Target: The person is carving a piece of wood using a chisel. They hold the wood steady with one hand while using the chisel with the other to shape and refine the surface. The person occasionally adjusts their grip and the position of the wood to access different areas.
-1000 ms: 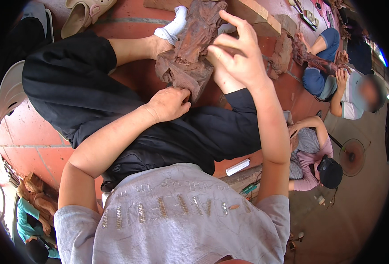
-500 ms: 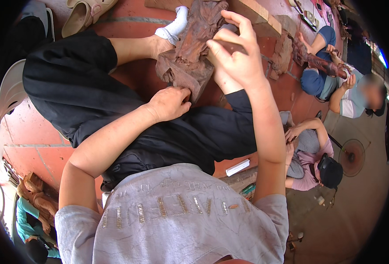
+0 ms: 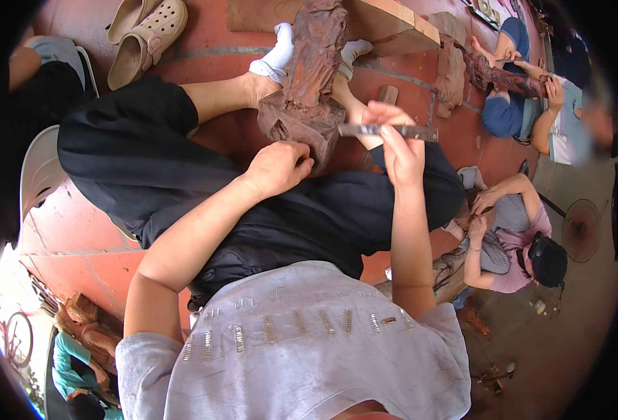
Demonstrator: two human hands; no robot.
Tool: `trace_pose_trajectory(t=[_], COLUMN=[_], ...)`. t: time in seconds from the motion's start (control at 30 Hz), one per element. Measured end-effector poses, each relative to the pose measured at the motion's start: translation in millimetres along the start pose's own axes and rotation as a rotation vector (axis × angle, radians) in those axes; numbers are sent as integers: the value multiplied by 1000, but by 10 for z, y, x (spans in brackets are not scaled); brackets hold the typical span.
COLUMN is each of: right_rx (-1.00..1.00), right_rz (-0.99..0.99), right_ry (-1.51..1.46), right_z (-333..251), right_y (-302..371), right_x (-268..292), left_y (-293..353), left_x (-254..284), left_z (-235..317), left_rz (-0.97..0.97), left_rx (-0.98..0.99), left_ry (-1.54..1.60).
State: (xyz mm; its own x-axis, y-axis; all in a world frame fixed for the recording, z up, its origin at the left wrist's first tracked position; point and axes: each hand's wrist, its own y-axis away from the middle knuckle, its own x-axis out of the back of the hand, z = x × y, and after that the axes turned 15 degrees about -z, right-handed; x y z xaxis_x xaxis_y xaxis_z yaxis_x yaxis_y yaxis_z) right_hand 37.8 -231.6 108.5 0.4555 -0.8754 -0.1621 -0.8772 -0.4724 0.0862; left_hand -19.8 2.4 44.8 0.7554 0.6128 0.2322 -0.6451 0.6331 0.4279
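Note:
A dark reddish-brown wood carving [image 3: 314, 59] stands between my shins, its rough, wider base [image 3: 298, 122] close to my lap. My left hand [image 3: 278, 168] rests at the near end of that base, fingers curled against its edge. Just right of the base, my right hand [image 3: 401, 150] grips a narrow, flat metal bar [image 3: 421, 133] between thumb and fingers. The bar lies crosswise, its shiny left end beside the carving. Whether it is a file or a scraper I cannot make out.
Beyond the carving lies a thick wooden plank [image 3: 393, 28]. Rough wood blocks [image 3: 450, 77] stand right of it on red tiles. Beige clogs [image 3: 156, 38] sit far left, a white plastic chair [image 3: 39, 157] nearer. Other people work at right and lower left; a fan [image 3: 580, 229] stands far right.
My right hand has come down toward me from beside the carving's upper part, and the metal bar now shows broadside. My left hand stays at the base. The view has shifted slightly.

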Motion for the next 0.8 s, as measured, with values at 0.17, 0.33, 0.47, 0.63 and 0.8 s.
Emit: trace_pose_trajectory(t=[0.17,0.33,0.47,0.63,0.8], right_rx=[-96,-144,-114,-12,18], right_rz=[350,414,415,432,427], right_ry=[-724,-809,-800,-868,-817], right_z=[437,735,697,728,670], right_y=[754,969,783,843,841], right_x=[-333,-437,-396,-318,-310], left_y=[59,-65,-158,-29,174], left_x=[108,195,143,11,-162], left_z=[-45,-50,14,31,102], left_rz=[208,459,403,313,181], left_rx=[105,-36,-8,103,159], left_ry=[382,108,-286,-383,-128])
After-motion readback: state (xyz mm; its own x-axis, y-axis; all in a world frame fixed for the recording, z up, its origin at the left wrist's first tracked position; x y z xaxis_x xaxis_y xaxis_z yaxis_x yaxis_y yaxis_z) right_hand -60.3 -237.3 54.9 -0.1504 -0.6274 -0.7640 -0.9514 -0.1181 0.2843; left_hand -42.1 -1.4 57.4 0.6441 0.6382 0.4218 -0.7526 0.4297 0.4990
